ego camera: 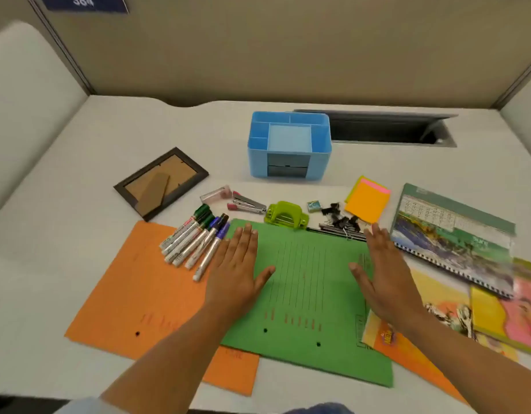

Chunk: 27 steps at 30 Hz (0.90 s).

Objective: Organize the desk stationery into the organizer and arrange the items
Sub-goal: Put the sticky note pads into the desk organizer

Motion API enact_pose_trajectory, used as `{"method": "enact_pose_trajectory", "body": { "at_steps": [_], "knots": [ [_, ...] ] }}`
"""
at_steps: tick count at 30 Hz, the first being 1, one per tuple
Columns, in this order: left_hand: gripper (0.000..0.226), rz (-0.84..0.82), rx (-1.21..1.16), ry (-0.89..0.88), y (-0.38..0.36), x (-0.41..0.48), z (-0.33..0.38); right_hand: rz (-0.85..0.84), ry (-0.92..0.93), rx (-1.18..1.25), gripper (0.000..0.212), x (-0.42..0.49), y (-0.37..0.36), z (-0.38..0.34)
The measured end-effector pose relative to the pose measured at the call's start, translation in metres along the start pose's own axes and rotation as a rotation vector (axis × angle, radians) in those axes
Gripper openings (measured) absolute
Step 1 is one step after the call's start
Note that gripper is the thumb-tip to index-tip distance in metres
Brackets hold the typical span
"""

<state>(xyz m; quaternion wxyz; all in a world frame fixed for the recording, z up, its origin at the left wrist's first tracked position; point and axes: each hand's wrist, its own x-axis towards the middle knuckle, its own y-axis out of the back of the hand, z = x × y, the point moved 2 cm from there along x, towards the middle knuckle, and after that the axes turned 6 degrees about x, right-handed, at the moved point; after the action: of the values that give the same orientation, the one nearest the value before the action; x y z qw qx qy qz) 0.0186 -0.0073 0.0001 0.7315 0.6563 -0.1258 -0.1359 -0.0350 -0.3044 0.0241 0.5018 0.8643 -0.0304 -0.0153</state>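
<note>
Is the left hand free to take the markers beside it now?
Probably yes: the left hand is open and empty over the green folder, and the markers lie uncovered just beside it.

We could read only one marking with any certainty: the white number "384" on the dark blue sign [83, 2] on the partition at the top left, its upper edge cut off by the frame. The markers [192, 243] carried dark print along their silver barrels, but it was too blurred for us to read. The desk calendar [452, 231] showed a date grid too small to make out. We found red print on the green folder [306, 294] and the orange folder [138, 294], and a logo on the orange booklet [389, 339], all illegible.
</note>
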Motion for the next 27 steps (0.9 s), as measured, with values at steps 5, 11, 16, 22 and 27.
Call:
{"method": "enact_pose_trajectory", "body": {
  "at_steps": [5, 11, 16, 22, 27],
  "knots": [
    [0.081, -0.054, -0.032, 0.032, -0.017, -0.018, -0.003, -0.143, -0.020, -0.131, 0.077, -0.028, -0.026, 0.002],
    [0.080, -0.083, -0.067, 0.051, -0.022, -0.020, -0.005, -0.210, -0.003, -0.248, 0.083, -0.038, -0.032, 0.001],
    [0.078, -0.069, -0.101, 0.063, -0.026, -0.018, -0.008, -0.178, -0.014, -0.227, 0.080, -0.037, -0.033, -0.001],
    [0.079, -0.085, -0.128, 0.072, -0.025, -0.018, -0.009, -0.180, -0.008, -0.173, 0.079, -0.038, -0.032, 0.001],
    [0.081, -0.082, -0.108, 0.099, -0.023, -0.018, -0.006, -0.230, 0.003, -0.031, 0.079, -0.036, -0.025, 0.007]
  ]
}}
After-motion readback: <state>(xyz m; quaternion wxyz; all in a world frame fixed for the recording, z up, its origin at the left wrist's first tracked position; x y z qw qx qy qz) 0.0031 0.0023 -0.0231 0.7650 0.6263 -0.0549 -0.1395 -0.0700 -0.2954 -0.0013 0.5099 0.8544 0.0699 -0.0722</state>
